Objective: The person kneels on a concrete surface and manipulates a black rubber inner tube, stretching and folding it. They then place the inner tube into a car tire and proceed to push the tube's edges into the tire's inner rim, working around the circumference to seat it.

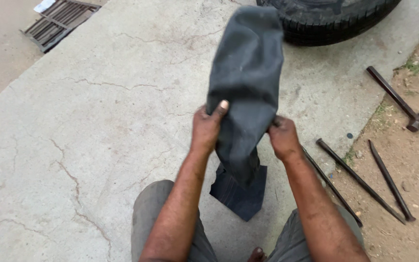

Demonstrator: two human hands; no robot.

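Both of my hands hold up a limp black rubber inner tube (246, 87) in the middle of the view. My left hand (205, 128) grips its left edge, thumb pressed on the rubber. On the tube's right edge my right hand (282, 139) pinches it. The tube's folded lower end (241, 191) hangs down between my knees, above the concrete.
A black tyre (335, 19) lies on the cracked concrete slab (98, 121) at the top. A hammer (398, 99) and several long iron bars (360, 182) lie on the dirt at the right. A metal drain grate (56, 22) sits at the top left.
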